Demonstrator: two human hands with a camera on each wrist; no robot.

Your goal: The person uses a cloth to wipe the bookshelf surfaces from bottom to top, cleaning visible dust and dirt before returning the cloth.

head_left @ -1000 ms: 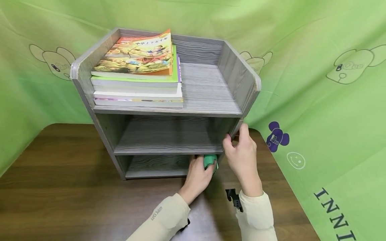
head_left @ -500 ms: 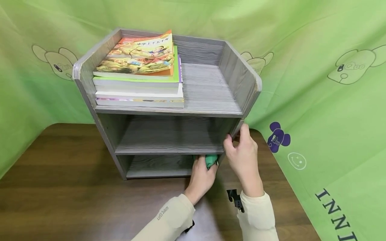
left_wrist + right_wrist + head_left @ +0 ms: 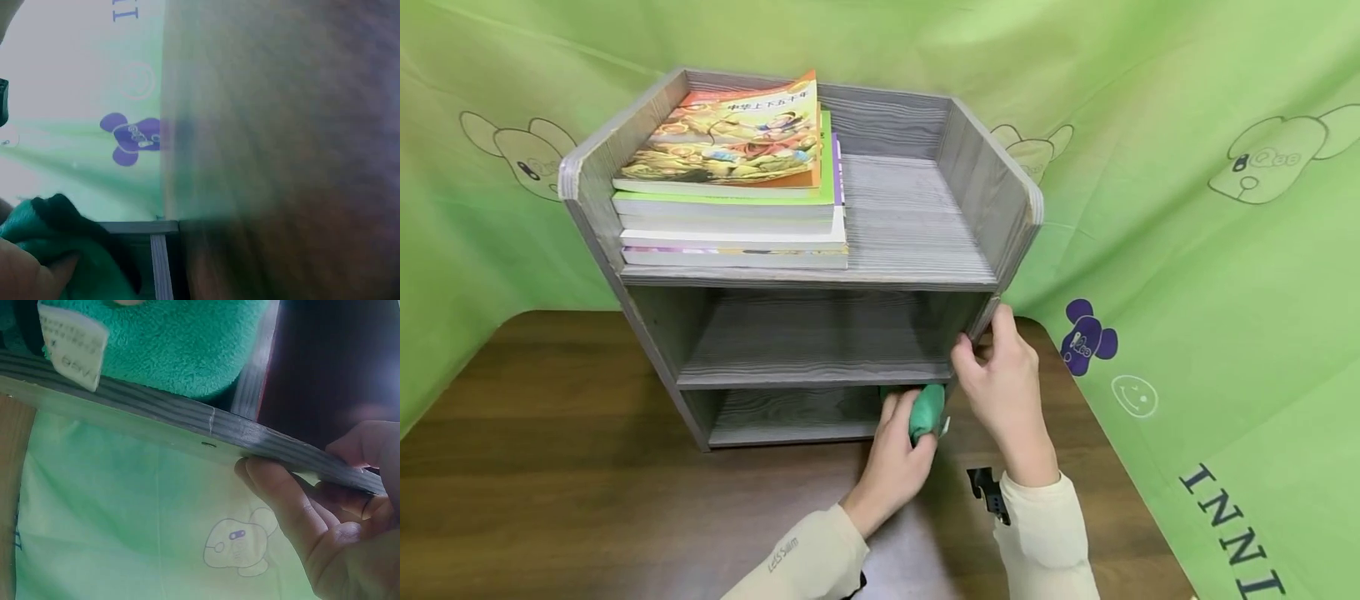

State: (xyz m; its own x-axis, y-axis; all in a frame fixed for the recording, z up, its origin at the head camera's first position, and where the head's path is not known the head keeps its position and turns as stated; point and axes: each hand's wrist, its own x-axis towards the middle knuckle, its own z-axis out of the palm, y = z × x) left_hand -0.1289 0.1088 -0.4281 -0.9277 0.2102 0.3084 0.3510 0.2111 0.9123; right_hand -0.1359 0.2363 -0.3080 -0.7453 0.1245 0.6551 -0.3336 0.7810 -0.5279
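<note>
My left hand (image 3: 895, 458) grips a bunched green towel (image 3: 928, 411) at the right end of the grey wooden shelf unit's (image 3: 820, 380) bottom compartment. In the right wrist view the fuzzy towel (image 3: 175, 353) lies close along the inner side of the side panel (image 3: 187, 415), and a white label (image 3: 74, 347) hangs from it. My right hand (image 3: 1003, 387) holds the front edge of that right side panel at middle-compartment height, thumb on one side and fingers on the other. The left wrist view shows part of the left hand (image 3: 28, 272) against the towel; the rest is cut off.
A stack of books (image 3: 730, 183) lies on the left of the top shelf. The unit stands on a brown wooden table (image 3: 565, 467), with a green printed curtain (image 3: 1150, 267) close behind and to the right. A black strap (image 3: 991, 496) shows by the right sleeve.
The left hand first reached further under the middle shelf with the towel, then came back out a little, so more green shows now. The right hand keeps its hold on the side panel.
</note>
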